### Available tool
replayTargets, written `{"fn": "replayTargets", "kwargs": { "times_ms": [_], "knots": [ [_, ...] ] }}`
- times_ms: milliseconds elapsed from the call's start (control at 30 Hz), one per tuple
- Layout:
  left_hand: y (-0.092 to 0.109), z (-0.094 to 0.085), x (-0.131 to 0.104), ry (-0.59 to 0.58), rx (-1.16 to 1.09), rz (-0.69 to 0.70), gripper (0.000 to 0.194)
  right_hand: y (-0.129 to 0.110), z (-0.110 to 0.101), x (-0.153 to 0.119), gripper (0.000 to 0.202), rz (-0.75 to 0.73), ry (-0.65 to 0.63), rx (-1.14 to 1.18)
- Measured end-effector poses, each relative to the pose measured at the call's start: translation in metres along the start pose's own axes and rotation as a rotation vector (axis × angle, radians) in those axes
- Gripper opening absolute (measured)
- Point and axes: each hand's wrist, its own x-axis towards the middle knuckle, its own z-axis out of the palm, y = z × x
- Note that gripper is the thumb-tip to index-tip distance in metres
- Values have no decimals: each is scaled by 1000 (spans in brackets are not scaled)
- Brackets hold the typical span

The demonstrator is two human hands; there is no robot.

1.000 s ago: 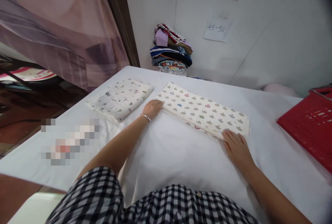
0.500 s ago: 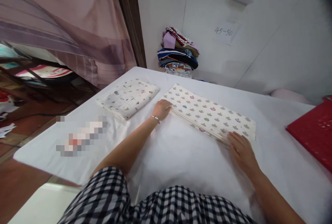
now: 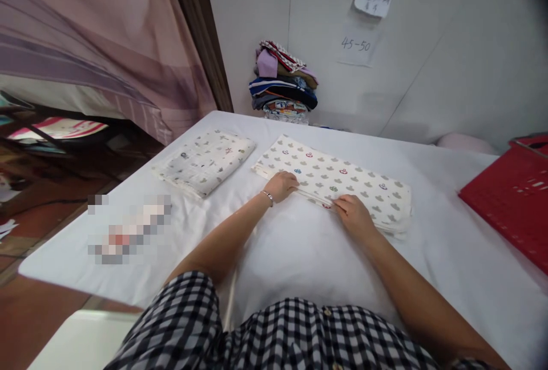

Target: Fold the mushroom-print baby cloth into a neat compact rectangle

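Pinching the near edge of the long folded cloth (image 3: 338, 170), the person has both hands close together: the left hand (image 3: 285, 186) has its fingertips drawn in just left of the edge's middle, and the right hand (image 3: 353, 216) does likewise just right of it, its fingers nearly closed (how many layers each takes is hidden). The cloth lies flat on the white tabletop (image 3: 454, 233), near the far edge, between a second folded cloth (image 3: 208, 161) toward the tabletop's far left corner and a red basket (image 3: 509, 198) by its right edge. It looks light, soft and limp, neither slippery nor fragile, so its layers would probably slide apart if tugged from one spot; the two outer ends, all layers gathered, seem the surest holds.
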Motion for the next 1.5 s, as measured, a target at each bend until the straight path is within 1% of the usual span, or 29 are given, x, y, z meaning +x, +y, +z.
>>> {"fn": "replayTargets", "kwargs": {
  "times_ms": [133, 233, 300, 333, 433, 533, 633, 733, 800, 833, 900, 967, 1033, 1100, 1200, 1300, 1333, 1367, 1433, 1467, 1500],
  "knots": [
    [1, 1, 2, 17, 18, -15, 19, 0, 2, -1, 31, 45, 32, 65],
    [0, 0, -1, 31, 20, 24, 23, 1, -1, -5, 29, -12, 23, 39],
    [-4, -2, -6, 26, 21, 69, 20, 4, -4, -12, 27, -66, -5, -40],
    [-8, -3, -10, 24, 29, 85, 23, 7, -6, -16, 29, -87, -18, -93],
    [-23, -8, -18, 31, 94, 80, 40, 21, -14, -34, 39, -106, -50, -256],
    [-38, -12, -20, 41, 181, 44, 50, 39, -20, -52, 55, -80, -88, -387],
    [-49, -15, -12, 31, 249, 5, 53, 55, -26, -65, 67, -24, -85, -493],
    [-51, -19, -3, -22, 285, -43, 50, 69, -35, -72, 70, 7, -86, -524],
    [-42, -20, -3, -49, 296, -56, 48, 81, -46, -76, 67, 16, -86, -506],
    [-34, -19, -6, -54, 300, -44, 47, 88, -54, -78, 64, 28, -76, -502],
    [-13, -15, -19, -58, 312, 7, 45, 103, -68, -86, 59, 74, -29, -524],
    [12, -8, -36, -61, 314, 58, 44, 117, -79, -98, 59, 107, 3, -557],
    [34, -2, -54, -42, 300, 61, 44, 128, -83, -111, 60, 109, -14, -562],
    [48, 0, -66, -17, 280, 24, 45, 133, -80, -124, 59, 104, -50, -544],
    [55, -3, -73, -19, 237, -20, 48, 127, -71, -133, 61, 151, -73, -537],
    [58, -7, -72, -6, 173, -47, 45, 101, -65, -127, 63, 198, -65, -500],
    [61, -7, -70, 14, 148, -54, 42, 88, -63, -122, 63, 177, -63, -451],
    [64, -6, -68, 36, 124, -55, 38, 74, -60, -115, 61, 123, -67, -380],
    [73, -2, -60, 70, 81, -28, 32, 44, -53, -98, 50, 23, -33, -224],
    [77, 1, -55, 74, 66, -6, 29, 31, -49, -89, 44, -26, -11, -143],
    [81, 4, -50, 71, 55, 13, 26, 20, -45, -80, 38, -89, -14, -73]
  ]
}}
